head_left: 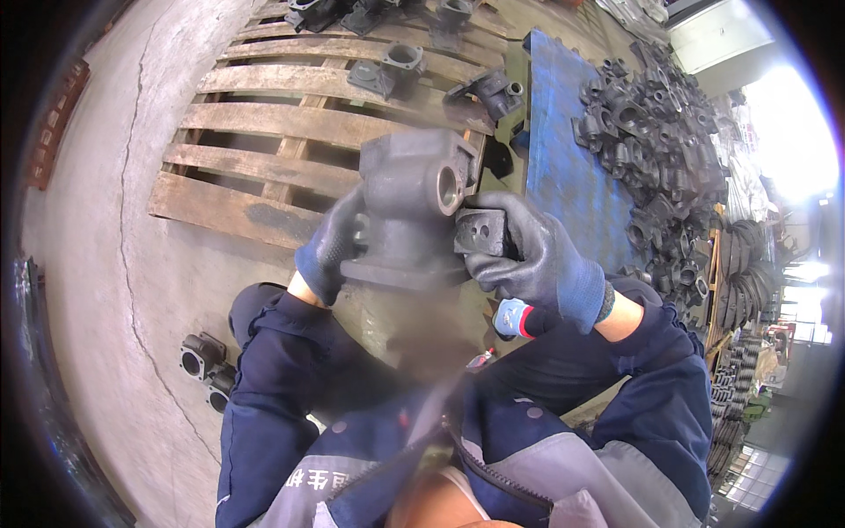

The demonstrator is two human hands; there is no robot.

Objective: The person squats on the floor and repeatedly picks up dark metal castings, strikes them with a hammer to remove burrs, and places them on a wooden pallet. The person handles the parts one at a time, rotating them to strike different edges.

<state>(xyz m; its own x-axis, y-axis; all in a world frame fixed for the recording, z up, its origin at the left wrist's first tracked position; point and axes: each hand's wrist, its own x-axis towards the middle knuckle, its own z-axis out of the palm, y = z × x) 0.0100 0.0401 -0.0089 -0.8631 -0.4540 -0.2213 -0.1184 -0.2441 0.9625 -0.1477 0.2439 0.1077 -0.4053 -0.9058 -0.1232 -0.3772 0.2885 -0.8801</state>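
A large dark grey metal casting (400,207) with a square flange at its base is held up before me. A round port (448,187) opens on its right side. My left hand (330,251), in a blue and dark grey coated glove, grips the casting's left side; its fingertips are hidden behind it. My right hand (537,255), gloved the same way, is closed around a small dark block with holes (481,233). That block sits right beside the casting, just below the port; I cannot tell whether they touch.
A wooden pallet (255,121) ahead carries several castings (387,72). On the right, a blue sheet (568,132) bears a heap of castings (647,123). More castings (204,359) stand on the concrete floor (97,229) at left. A blue and red object (512,317) lies below my right hand.
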